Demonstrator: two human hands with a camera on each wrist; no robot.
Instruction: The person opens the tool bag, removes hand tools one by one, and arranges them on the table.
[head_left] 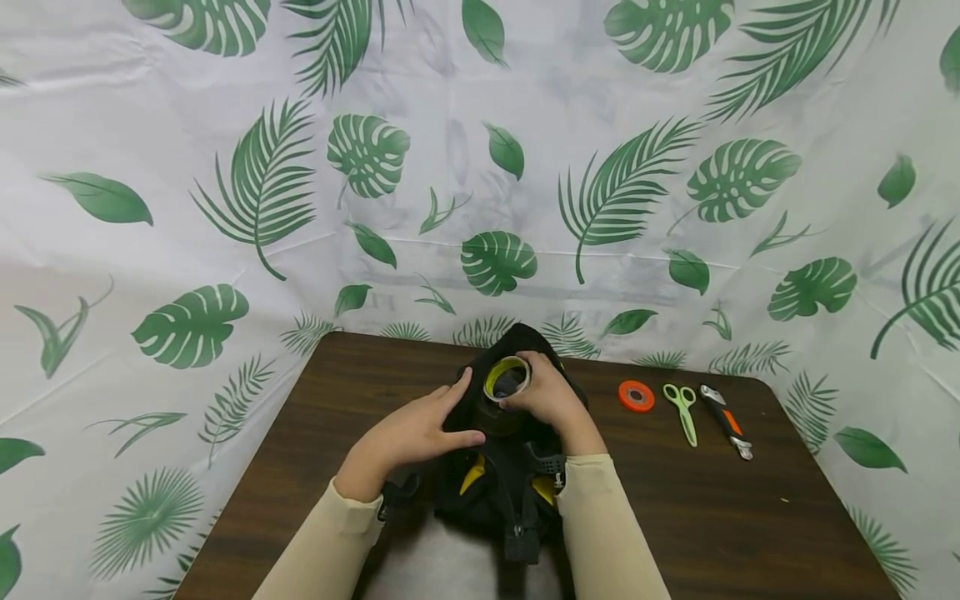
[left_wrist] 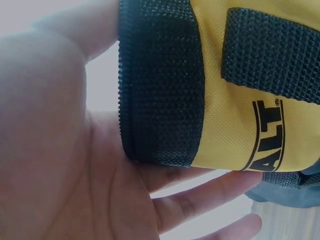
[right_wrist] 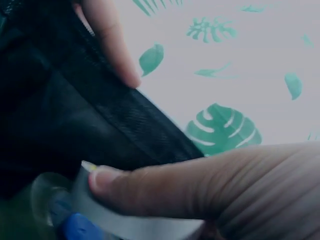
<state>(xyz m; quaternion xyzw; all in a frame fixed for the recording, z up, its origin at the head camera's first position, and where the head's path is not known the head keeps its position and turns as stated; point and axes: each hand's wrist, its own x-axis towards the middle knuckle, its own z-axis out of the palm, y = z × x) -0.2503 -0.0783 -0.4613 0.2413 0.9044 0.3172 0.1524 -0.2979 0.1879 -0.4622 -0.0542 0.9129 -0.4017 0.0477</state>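
A black and yellow tool bag stands upright on the table with its top toward me. My left hand rests against the bag's left side, thumb and fingers spread out straight. In the left wrist view those fingers lie along the yellow fabric and black webbing trim. With my right hand I grip a roll of tape, yellow inside, over the bag's mouth. The right wrist view shows that thumb pressed on the grey roll, beside the dark bag lining. A blue item shows below it.
On the brown table, right of the bag, lie an orange round disc, light green scissors and a utility knife with an orange and black handle. A white leaf-print cloth hangs behind the table.
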